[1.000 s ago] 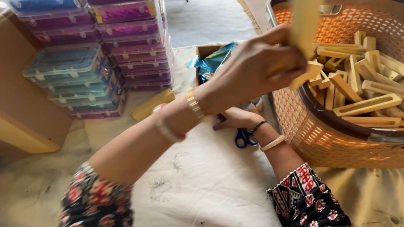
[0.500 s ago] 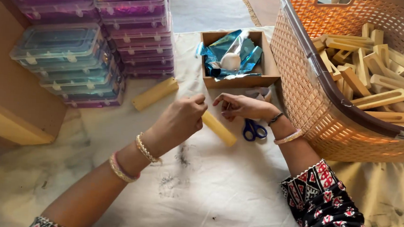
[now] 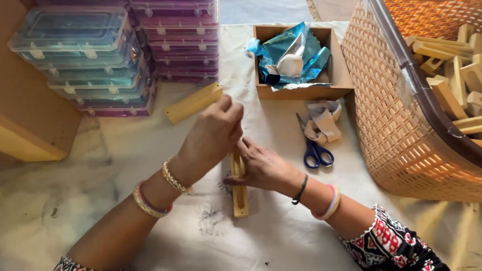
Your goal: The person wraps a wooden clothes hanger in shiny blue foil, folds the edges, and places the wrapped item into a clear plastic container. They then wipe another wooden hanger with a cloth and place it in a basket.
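Nearest the camera, a long yellow wooden piece lies flat on the cloth-covered desk, running away from the viewer. The right hand lies on its upper half from the right side, fingers spread flat and pressing the piece down rather than gripping it. The left hand is just above the piece's far end, fingers curled and pinched together at the tips; whether they nip anything small cannot be told.

Just right of the hands lie blue-handled scissors beside some crumpled tape. A second yellow piece lies to the left, beyond the left hand. Further back stand a cardboard box with blue foil, stacked clear plastic cases, and an orange basket holding many similar wooden pieces.
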